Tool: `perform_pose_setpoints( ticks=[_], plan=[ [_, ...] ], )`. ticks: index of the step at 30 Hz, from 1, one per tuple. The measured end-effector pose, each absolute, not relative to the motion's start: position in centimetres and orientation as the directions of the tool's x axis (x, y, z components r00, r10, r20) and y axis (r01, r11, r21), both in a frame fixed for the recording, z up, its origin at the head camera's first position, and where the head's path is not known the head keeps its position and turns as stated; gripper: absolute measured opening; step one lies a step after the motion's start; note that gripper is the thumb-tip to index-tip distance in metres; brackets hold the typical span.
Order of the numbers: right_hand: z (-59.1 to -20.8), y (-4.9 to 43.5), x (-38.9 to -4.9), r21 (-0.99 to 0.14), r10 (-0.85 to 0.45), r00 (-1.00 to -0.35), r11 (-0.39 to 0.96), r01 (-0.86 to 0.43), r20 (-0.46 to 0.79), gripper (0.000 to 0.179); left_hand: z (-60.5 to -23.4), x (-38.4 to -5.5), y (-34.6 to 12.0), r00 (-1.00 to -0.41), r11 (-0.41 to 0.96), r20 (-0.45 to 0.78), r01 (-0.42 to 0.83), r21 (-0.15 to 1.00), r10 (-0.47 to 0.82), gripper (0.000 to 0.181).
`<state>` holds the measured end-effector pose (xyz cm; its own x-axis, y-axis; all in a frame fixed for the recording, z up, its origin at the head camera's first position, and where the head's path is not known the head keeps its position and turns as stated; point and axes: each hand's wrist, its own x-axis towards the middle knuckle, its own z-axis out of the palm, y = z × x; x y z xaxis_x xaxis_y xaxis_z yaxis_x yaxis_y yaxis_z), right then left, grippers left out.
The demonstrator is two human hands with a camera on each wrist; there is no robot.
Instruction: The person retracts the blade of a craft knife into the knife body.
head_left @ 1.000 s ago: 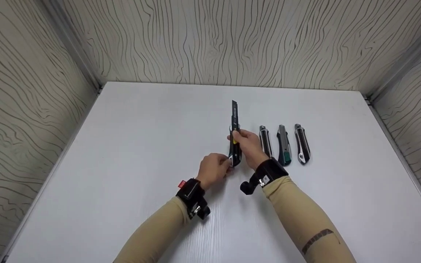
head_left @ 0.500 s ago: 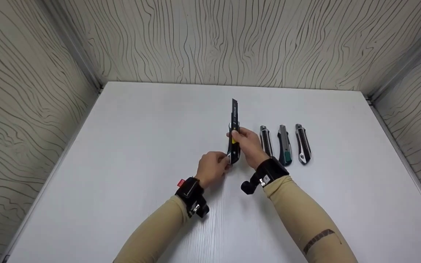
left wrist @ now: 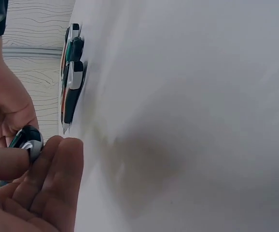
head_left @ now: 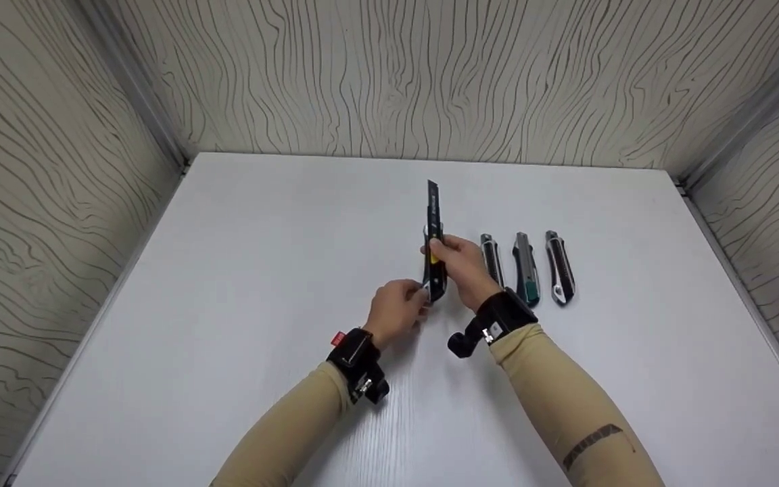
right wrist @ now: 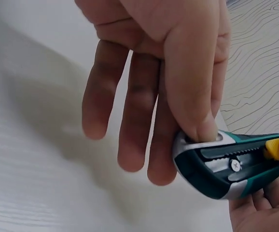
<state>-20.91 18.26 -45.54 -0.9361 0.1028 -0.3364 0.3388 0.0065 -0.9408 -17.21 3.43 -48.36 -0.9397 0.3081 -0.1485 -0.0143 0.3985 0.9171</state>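
1. Wood-grain panels [head_left: 430, 74] wall in three sides of a white surface [head_left: 227, 304], and my two sleeved forearms reach in over it from the near edge.
2. My right hand [head_left: 460, 267] grips a dark green utility knife [head_left: 434, 260] around the middle of its handle, its fingers curled round the body. The knife is lifted off the surface and points away from me toward the back wall.
3. The knife's black blade [head_left: 433, 199] is slid out well past the handle's front end.
4. From the right wrist view, my right thumb lies on the yellow slider [right wrist: 273, 148] along the top of the handle, beside a toothed rail and a screw head.
5. My left hand [head_left: 397, 311] meets the knife at its near end. Its thumb and forefinger are clamped on the silver butt cap [right wrist: 197, 145], while the other three fingers [right wrist: 130, 106] hang straight and loose beneath, holding nothing.
6. The left wrist view shows the same rounded butt [left wrist: 29, 140] caught between my left thumb and fingertips, with my right hand just behind it.
7. Three more utility knives lie on the surface just to the right of my right hand, side by side and roughly parallel, all closed: a black and silver one [head_left: 491, 260] nearest my hand, a grey one with a green end [head_left: 526, 267] in the middle, and another black and silver one [head_left: 560, 267] farthest right.
8. A black strap with a camera sits on each wrist [head_left: 356, 362].
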Motion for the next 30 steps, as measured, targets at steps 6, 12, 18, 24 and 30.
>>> perform_pose_setpoints(
  ticks=[6, 12, 18, 24, 30],
  plan=[
    [-45.73, 17.86, -20.84, -0.942, 0.141, -0.933, 0.005, 0.335, -0.331, 0.033, -48.41, -17.13, 3.41, -0.935, 0.378, -0.185, -0.06, 0.924, 0.304, 0.021],
    [-45.9, 17.63, -20.81, -0.946, 0.166, -0.932, -0.017, 0.323, -0.321, 0.031, -48.48, -17.21, 3.42, -0.942, 0.421, -0.136, 0.006, 0.907, 0.307, 0.021],
    [-45.94, 17.55, -20.73, -0.955, 0.165, -0.941, -0.017, 0.297, -0.295, 0.03, -48.42, -17.2, 3.49, -0.948, 0.46, -0.102, 0.051, 0.886, 0.301, 0.022],
    [-46.09, 17.52, -20.67, -0.959, 0.171, -0.944, -0.017, 0.283, -0.282, 0.03, -48.38, -17.18, 3.56, -0.946, 0.454, -0.123, 0.028, 0.891, 0.3, 0.021],
    [-46.22, 17.58, -20.63, -0.958, 0.172, -0.943, -0.024, 0.286, -0.286, 0.031, -48.4, -17.09, 3.58, -0.948, 0.449, -0.097, 0.052, 0.892, 0.304, 0.022]
  ],
)
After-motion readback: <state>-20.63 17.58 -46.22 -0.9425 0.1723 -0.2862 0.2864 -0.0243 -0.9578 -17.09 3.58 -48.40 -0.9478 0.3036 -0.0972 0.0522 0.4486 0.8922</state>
